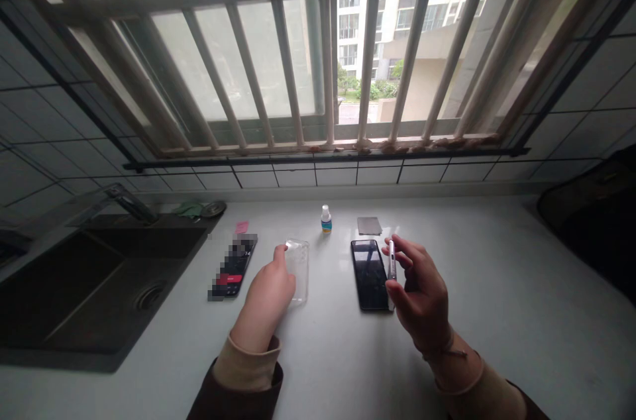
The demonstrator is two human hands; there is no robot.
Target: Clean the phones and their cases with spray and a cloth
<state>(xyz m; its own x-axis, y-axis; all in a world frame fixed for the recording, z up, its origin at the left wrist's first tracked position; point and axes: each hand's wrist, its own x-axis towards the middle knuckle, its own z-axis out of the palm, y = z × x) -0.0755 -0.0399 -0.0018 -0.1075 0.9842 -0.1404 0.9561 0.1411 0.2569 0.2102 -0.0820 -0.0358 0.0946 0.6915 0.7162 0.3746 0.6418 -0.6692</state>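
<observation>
My left hand [268, 294] is closed at the left side of a clear phone case [300, 271] lying on the counter, its thumb over the case; the other fingers are mostly hidden. My right hand [422, 287] pinches a slim silver-grey tool [392, 261] upright between thumb and fingertips. A dark slot and a ridged strip show on the tool; its exact kind is unclear. Just left of it lies a black phone [368, 274], screen up. Another phone [234, 267], with a lit, partly blurred screen, rests left of my left hand.
A small white-capped bottle [326, 220] stands behind the case. Beyond the black phone lies a grey square cloth or sheet [369, 226]. A pink slip [242, 227] is near the lit phone. The sink [114, 234] is left; a dark bag-like object [591, 214] stands right.
</observation>
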